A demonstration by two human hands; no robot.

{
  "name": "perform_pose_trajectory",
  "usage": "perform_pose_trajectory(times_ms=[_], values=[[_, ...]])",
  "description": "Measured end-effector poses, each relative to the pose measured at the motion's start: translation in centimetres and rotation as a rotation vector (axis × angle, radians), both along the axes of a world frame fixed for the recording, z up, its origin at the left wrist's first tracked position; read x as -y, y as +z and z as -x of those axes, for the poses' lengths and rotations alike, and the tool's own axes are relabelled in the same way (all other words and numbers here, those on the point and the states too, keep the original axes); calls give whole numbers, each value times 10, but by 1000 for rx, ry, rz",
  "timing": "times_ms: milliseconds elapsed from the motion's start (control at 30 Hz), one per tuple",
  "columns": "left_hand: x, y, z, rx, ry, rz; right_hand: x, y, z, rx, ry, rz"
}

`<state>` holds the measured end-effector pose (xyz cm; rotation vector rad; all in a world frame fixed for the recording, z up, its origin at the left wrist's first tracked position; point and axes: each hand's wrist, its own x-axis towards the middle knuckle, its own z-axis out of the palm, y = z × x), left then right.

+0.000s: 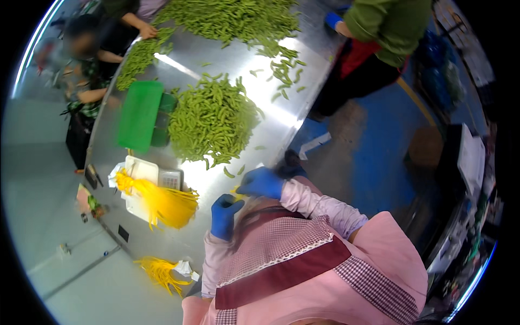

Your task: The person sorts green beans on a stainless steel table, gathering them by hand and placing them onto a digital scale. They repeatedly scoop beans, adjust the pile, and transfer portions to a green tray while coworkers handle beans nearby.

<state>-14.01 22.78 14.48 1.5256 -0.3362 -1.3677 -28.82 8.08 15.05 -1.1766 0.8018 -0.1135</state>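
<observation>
My left hand [224, 215], in a blue glove, is beside the metal table's edge, thumb and fingers pinched on a small yellow strip [239, 194]. My right hand [260, 183], also blue-gloved and somewhat blurred, meets the strip's other side. A large pile of green bean pods [211, 118] lies on the table beyond my hands, with a few loose pods close by. To the left, a knotted bundle of yellow strips [174, 203] rests over a white tray [142, 168] and partly beside a weighing scale [170, 178].
A green plastic basket [140, 115] stands left of the pile. More pods [239, 20] cover the table's far part. A second yellow bundle [162, 273] lies at lower left. Co-workers stand at the left side, and another person [378, 36] at the right edge of the table [300, 122].
</observation>
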Motion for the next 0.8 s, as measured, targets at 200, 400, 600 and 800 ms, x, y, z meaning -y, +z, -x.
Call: perform_pose_trajectory(times_ms=[200,400,600,800], values=[[35,13,14,-270,240,127,63,-12,43,56,21,544],[62,35,77,-758,616,331,91,-35,48,25,117,389],[49,29,91,-143,423,95,108,-49,37,202,-25,-609],[31,-19,49,367,356,-198,108,-11,13,344,358,-114]])
